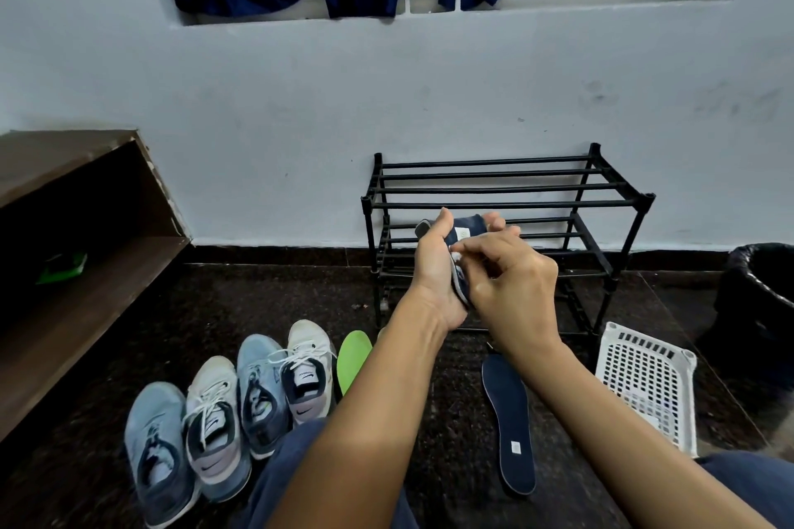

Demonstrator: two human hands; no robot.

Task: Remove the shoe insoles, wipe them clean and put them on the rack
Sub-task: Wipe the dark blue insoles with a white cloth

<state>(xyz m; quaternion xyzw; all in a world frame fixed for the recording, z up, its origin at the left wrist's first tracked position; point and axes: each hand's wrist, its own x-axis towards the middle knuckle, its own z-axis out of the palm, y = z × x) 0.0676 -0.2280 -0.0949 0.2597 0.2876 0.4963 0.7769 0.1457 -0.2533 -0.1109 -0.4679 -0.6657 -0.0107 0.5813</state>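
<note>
Second insole [511, 421] lies on the floor below our right hand [511, 288], whose curled fingers pinch the pale edge of the navy insole [466, 228] gripped upright in our left hand [438, 271], just before the rack [515, 203].

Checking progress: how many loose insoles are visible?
3: navy foam insole in the left hand, second navy insole on the floor, lime-green insole beside the sneakers; others may be hidden.
</note>
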